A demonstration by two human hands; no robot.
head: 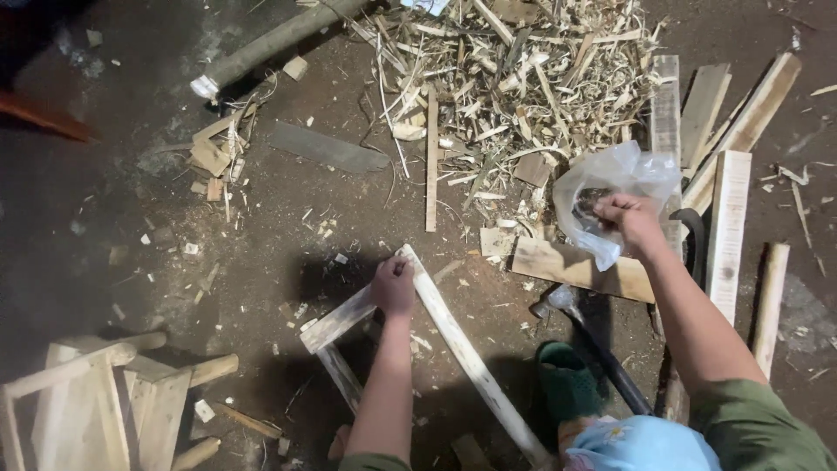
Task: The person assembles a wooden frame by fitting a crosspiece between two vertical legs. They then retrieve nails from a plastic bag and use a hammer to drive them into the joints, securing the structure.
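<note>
My left hand (393, 284) grips the upper corner of a small frame of pale wooden sticks (453, 336) that stands on the dirt floor in front of me. My right hand (629, 220) reaches into a clear plastic bag (610, 179) with something dark inside, lying to the right on a flat board (571, 266). A hammer (575, 327) with a dark handle lies between the frame and the board, its head near my green shoe (565, 379).
A heap of wood shavings and splinters (514, 78) fills the top middle. Several planks (728, 218) lie at the right. A small wooden stool frame (96, 401) sits at the lower left. A round log (270, 44) and a dark flat blade (327, 148) lie at the upper left.
</note>
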